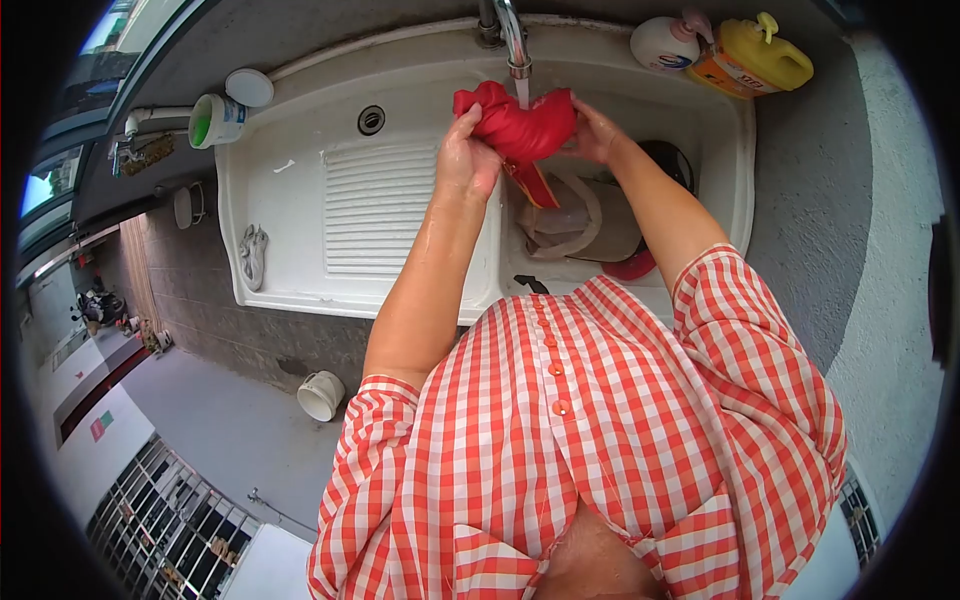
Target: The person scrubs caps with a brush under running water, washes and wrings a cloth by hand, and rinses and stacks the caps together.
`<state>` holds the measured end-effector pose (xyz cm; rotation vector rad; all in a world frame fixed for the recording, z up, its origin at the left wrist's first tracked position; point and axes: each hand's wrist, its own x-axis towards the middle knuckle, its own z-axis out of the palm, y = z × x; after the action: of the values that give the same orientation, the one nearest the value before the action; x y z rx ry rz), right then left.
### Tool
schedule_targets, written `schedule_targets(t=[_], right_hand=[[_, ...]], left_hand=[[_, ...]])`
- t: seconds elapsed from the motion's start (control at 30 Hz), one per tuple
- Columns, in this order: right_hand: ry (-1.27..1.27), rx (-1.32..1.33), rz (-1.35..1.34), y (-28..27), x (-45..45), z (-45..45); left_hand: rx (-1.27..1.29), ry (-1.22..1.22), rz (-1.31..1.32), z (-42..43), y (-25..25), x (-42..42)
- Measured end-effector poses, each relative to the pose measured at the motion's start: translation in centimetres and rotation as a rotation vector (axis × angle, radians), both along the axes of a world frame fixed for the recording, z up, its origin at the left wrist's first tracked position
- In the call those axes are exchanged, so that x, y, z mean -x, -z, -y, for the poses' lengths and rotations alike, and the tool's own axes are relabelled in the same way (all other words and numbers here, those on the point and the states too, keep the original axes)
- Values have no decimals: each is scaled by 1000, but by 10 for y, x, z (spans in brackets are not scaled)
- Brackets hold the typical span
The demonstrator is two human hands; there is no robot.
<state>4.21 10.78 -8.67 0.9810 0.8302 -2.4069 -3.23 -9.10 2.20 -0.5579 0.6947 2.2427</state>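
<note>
Both of my hands hold up a wet-looking red cloth (525, 125) in the stream from the faucet (517, 50). My left hand (468, 160) grips its left end, thumb on top. At the right end, my right hand (597, 133) is closed on the fabric, its fingers partly hidden. A red strip with yellow edging (532, 183) hangs below the bunched cloth. Beneath, in the right basin of the white sink (735, 190), lies a see-through item with a pale border (590, 215); its kind is unclear. Something red (630, 265) and a dark round shape (668, 163) are beside it.
A ribbed washboard (380, 210) and a drain (371, 120) are on the sink's left side. A grey-white cloth (253, 257) lies at its left edge. A pump bottle (668, 43) and a yellow jug (750, 57) stand behind right; a white tub (216, 122) stands behind left.
</note>
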Motion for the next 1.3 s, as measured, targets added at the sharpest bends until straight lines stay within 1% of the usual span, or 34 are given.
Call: schedule_targets(t=[0.07,0.13,0.17,0.2,0.23,0.27,0.33,0.4,0.43,0.47,0.5,0.53,0.57,0.6,0.63,0.67,0.73,0.77,0.8,0.83,0.87,0.9,0.93,0.97,1.0,1.03,1.07,1.1,1.13,1.17,1.2,1.23,1.27,1.3], right_hand=[[-5,-73,55,4,3,6],[-65,-330,165,5,10,15],[-58,-329,165,12,13,18],[-59,-477,208,32,13,24],[-65,-631,247,36,15,25],[-62,-631,250,40,12,25],[52,-404,327,37,5,29],[43,-372,292,34,-9,27],[42,-341,258,33,-17,28],[36,-340,258,29,-23,26],[25,-105,140,13,-25,22],[15,129,23,3,-26,20],[14,129,27,7,-25,23],[44,-83,-311,11,-21,29],[72,-297,-649,7,-16,34],[80,-298,-651,5,-17,33],[358,397,-239,-36,-4,23],[330,328,-291,-42,6,21],[333,331,-293,-45,18,23],[262,141,-325,-49,30,26],[187,-50,-358,-53,42,31],[159,-211,-459,-63,50,43],[159,-208,-461,-81,54,54],[-48,-448,-483,-102,54,66],[-258,-685,-493,-117,49,81],[-215,-989,-744,-118,43,99],[-164,-1295,-999,-115,36,117],[-154,-1250,-1088,-118,26,134],[-142,-1207,-1170,-116,12,150],[-197,-1234,-1191,-112,2,160],[-254,-1260,-1213,-109,-5,165],[-211,-1203,-1072,-110,-10,161],[-33,-1221,-850,-105,-10,158],[149,-934,-608,-99,-6,148]], left_hand=[[85,74,-184,-6,-6,-2],[142,84,-196,-5,3,-5],[265,30,-198,-4,10,-5],[392,-21,-196,-2,17,-5],[391,-17,-197,-2,19,-4],[366,-83,-122,-2,22,-4],[341,-154,-43,-7,22,-5],[323,-7,-11,-24,22,-13],[326,-8,-8,-31,23,-17],[233,135,-76,-39,21,-20],[137,277,-144,-43,17,-20],[135,272,-142,-43,7,-15],[24,336,-78,-39,-4,-9],[-87,401,-13,-34,-10,-4],[-57,317,-44,-26,-4,0],[-55,324,-46,-12,7,4],[-3,294,-20,19,24,21],[-3,301,-27,36,37,26],[130,291,22,55,53,29],[263,278,73,61,52,28],[265,276,71,63,53,26],[430,301,146,64,41,18],[590,323,215,62,32,13],[592,322,212,61,30,11],[428,318,290,60,28,6],[263,311,367,62,28,3],[263,314,369,63,36,5],[65,294,101,65,51,8],[-135,275,-164,61,47,7],[-139,237,-18,63,37,6],[-148,238,-12,64,49,8],[-189,252,-29,66,71,13],[-226,266,-45,64,89,20],[-196,225,15,56,98,20]])
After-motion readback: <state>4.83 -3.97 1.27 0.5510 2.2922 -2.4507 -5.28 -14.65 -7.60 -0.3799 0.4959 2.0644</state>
